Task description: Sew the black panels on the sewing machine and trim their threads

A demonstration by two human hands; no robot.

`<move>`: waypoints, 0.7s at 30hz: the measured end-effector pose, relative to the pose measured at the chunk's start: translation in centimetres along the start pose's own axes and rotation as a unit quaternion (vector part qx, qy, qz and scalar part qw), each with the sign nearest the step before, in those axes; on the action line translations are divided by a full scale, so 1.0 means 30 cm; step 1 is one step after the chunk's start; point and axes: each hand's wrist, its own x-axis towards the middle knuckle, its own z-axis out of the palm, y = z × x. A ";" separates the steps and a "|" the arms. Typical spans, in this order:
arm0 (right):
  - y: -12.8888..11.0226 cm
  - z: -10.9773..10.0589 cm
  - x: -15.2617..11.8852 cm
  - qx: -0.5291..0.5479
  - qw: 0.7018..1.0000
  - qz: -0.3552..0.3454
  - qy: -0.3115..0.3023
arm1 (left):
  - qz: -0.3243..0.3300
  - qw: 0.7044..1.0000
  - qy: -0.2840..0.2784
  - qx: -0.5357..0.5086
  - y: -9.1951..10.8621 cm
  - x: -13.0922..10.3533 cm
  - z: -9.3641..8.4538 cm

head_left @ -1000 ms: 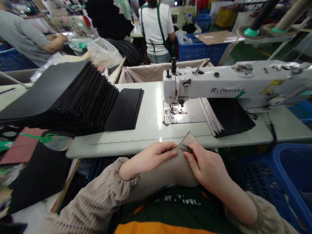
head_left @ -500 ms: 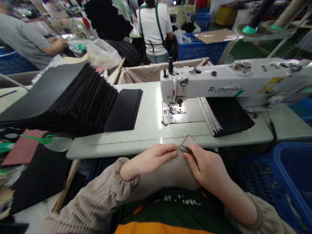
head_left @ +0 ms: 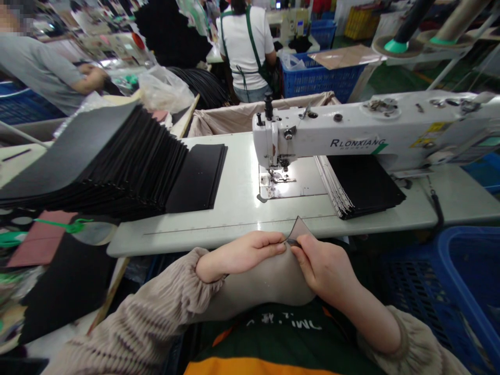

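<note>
A grey flexible panel (head_left: 269,286) lies bent across my lap, one corner pointing up towards the table edge. My left hand (head_left: 244,253) pinches its upper edge between thumb and fingers. Close beside it, my right hand (head_left: 326,263) is closed around small dark thread snips (head_left: 292,242), most of which the fingers hide. Their blade tips meet the panel's edge near my left fingertips. Just beyond both hands is the front edge of the sewing table (head_left: 219,229). The sewing machine (head_left: 320,130) stands behind it, its needle area lit.
A tall stack of black panels (head_left: 128,161) leans at the left, with a smaller black pile (head_left: 199,177) beside it. More panels (head_left: 363,185) lie under the machine arm. A blue basket (head_left: 449,281) is at my right. Co-workers (head_left: 250,49) are farther back.
The snips' blades, spread apart earlier, now look closed together at the panel edge. My right hand has shifted slightly left; my left hand keeps its pinch.
</note>
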 end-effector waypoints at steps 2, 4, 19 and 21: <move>0.004 -0.003 0.002 -0.001 1.000 -0.004 -0.011 | -0.003 1.000 -0.007 0.012 0.001 0.001 -0.001; 0.015 -0.008 0.002 0.028 0.999 0.006 -0.025 | -0.003 0.999 -0.008 0.031 0.003 0.001 -0.005; 0.080 0.021 0.005 0.455 0.859 0.230 -0.051 | -0.038 0.994 0.068 0.080 -0.010 -0.048 0.000; 0.071 0.025 0.004 0.472 0.851 0.228 -0.041 | -0.028 0.991 0.115 0.057 -0.009 -0.044 0.038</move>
